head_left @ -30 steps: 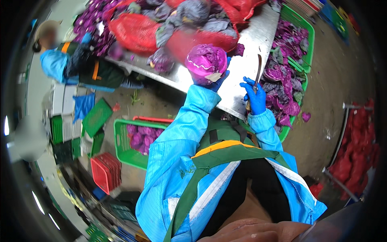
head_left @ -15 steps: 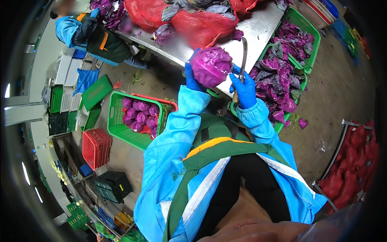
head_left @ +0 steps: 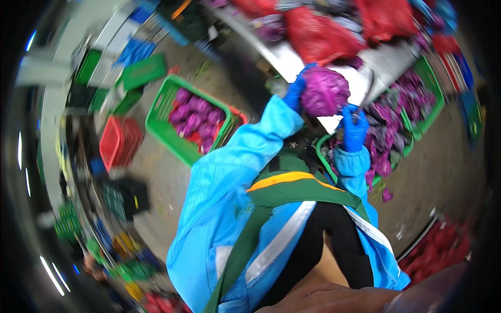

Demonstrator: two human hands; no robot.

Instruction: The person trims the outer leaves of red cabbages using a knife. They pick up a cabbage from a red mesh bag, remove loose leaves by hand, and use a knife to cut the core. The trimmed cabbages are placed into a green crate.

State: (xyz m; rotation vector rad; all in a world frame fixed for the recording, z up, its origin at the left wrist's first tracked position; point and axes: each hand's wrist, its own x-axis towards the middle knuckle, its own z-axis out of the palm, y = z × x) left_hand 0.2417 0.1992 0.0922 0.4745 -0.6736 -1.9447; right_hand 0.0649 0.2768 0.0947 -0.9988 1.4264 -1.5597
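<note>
A trimmed, round red cabbage (head_left: 324, 91) is held up at the table's near edge. My left hand (head_left: 296, 91), in a blue glove, is closed around the cabbage's left side. On its right, my right hand (head_left: 355, 130), also gloved in blue, grips a knife. The knife's curved blade (head_left: 370, 86) points up and away from me, smeared by motion; its handle is mostly hidden in my fingers. Just past the right hand, loose purple leaves (head_left: 383, 138) fill a green crate.
Red mesh sacks (head_left: 323, 39) and another cabbage (head_left: 270, 27) lie on the metal table (head_left: 284, 57). At left, a green crate (head_left: 180, 148) holds several cabbages, near stacked red crates (head_left: 117, 142). A co-worker's dark apron (head_left: 182, 18) shows at the far left of the table.
The view has swung, so the scene sits turned and shifted. Both hands appear further right, still with the cabbage and the knife. More blue sleeve shows at the upper right.
</note>
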